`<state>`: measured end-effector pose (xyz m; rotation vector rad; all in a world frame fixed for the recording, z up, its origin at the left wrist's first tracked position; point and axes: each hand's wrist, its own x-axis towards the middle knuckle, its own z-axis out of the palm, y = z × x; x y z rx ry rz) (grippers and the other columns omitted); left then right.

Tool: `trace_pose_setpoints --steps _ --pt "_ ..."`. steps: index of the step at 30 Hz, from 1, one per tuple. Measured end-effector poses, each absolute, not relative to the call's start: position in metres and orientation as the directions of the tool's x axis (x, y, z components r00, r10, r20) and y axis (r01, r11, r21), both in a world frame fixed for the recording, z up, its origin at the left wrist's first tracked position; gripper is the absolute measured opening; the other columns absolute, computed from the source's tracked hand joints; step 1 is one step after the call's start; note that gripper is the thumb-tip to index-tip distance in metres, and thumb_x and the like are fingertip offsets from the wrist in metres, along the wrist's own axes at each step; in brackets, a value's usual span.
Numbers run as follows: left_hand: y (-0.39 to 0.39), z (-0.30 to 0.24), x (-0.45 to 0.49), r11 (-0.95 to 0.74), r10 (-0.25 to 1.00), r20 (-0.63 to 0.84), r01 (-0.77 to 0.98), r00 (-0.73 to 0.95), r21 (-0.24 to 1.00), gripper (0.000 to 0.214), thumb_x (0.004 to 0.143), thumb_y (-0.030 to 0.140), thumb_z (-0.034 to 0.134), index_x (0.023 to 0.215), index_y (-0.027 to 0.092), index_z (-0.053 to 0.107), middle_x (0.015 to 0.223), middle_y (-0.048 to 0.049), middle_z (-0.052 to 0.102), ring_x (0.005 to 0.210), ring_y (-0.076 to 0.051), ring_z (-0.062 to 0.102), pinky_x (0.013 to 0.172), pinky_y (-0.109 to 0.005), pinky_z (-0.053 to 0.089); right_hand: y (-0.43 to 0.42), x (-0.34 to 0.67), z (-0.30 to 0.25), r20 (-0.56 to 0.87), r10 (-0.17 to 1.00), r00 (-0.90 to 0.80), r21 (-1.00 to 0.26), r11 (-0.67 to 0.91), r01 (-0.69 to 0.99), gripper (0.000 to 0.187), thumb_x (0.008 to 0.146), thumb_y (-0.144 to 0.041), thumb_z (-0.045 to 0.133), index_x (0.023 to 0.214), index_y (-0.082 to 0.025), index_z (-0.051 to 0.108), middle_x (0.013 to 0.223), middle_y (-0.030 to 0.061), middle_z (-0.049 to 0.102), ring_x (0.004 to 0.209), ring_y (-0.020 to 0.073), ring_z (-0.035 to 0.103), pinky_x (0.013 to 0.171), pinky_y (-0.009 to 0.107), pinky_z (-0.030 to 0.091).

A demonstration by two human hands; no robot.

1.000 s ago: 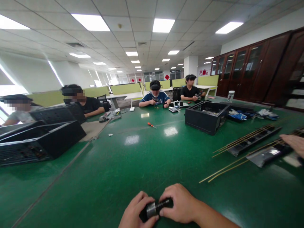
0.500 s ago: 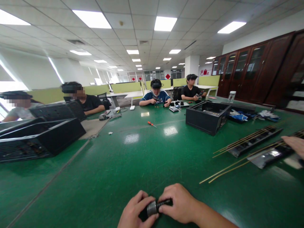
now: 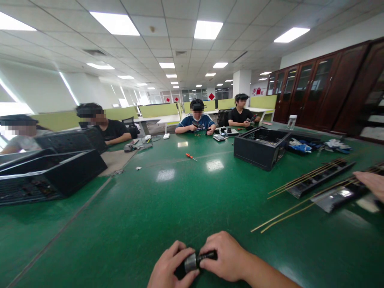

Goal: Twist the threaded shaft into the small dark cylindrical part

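Close to me, low in the head view, both hands meet over a cylindrical metal part [image 3: 191,263] with a wide black-and-silver body and a thinner black shaft. My left hand [image 3: 171,265] is closed around the wide body, thumb below and fingers above. The shaft is pinched between the thumb and fingers of my right hand [image 3: 224,256], and its dark tip shows beside them. My fingers cover much of the part, so its exact kind cannot be made out. The green tabletop [image 3: 144,224] lies beneath both hands.
Thin yellowish rods [image 3: 285,215] lie over dark trays at right, near another person's hand [image 3: 370,183]. An orange screwdriver [image 3: 189,156] lies mid-table. Black computer cases stand at left [image 3: 81,172] and right [image 3: 255,154]. Several people sit around the table.
The camera view has shifted very slightly. Both hands keep the same hold on the cylindrical metal part, with no clear movement of it.
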<state>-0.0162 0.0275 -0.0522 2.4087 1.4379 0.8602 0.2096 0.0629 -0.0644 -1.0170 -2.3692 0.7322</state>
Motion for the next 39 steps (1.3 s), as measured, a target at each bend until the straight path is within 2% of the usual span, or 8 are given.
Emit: trace_pose_setpoints --steps 10,21,29,39 --pt "0.0284 -0.0517 -0.0158 -0.507 0.854 0.382 0.730 0.353 0.459 0.026 0.078 0.032 0.082 0.103 0.030 0.076 0.097 -0.0020 0.071 0.088 -0.019 0.074 0.081 -0.023 0.060 0.0633 0.2103 -0.0651 0.187 0.762 -0.620 -0.644 0.571 0.508 0.022 0.089 -0.035 0.066 0.101 -0.023 0.080 0.085 0.0021 0.076 0.076 0.0166 0.065 0.069 0.023 0.043" --pt "0.0288 -0.0464 -0.0152 -0.506 0.859 0.368 0.699 0.356 0.505 0.025 0.079 0.030 0.081 0.103 0.030 0.075 0.095 -0.0013 0.069 0.086 -0.018 0.072 0.079 -0.023 0.059 0.0636 0.2124 -0.0651 0.237 0.764 -0.600 -0.676 0.573 0.463 0.018 0.086 -0.033 0.069 0.096 -0.023 0.081 0.080 0.0016 0.075 0.072 0.0149 0.063 0.066 0.022 0.041" --pt "0.0295 -0.0524 -0.0184 -0.534 0.841 0.389 0.695 0.377 0.481 0.025 0.079 0.031 0.081 0.104 0.028 0.075 0.095 -0.0016 0.070 0.087 -0.018 0.073 0.080 -0.021 0.059 0.0644 0.2119 -0.0687 0.240 0.762 -0.601 -0.665 0.580 0.470 0.017 0.086 -0.031 0.069 0.097 -0.024 0.080 0.081 0.0010 0.075 0.074 0.0152 0.064 0.068 0.022 0.041" --pt "0.0308 -0.0507 -0.0169 -0.500 0.863 0.370 0.692 0.344 0.522 0.024 0.080 0.030 0.081 0.103 0.029 0.075 0.097 -0.0013 0.068 0.088 -0.018 0.072 0.081 -0.021 0.058 0.0651 0.2130 -0.0664 0.246 0.776 -0.581 -0.682 0.565 0.465 0.017 0.086 -0.030 0.068 0.095 -0.022 0.080 0.080 0.0014 0.075 0.073 0.0150 0.065 0.067 0.022 0.042"
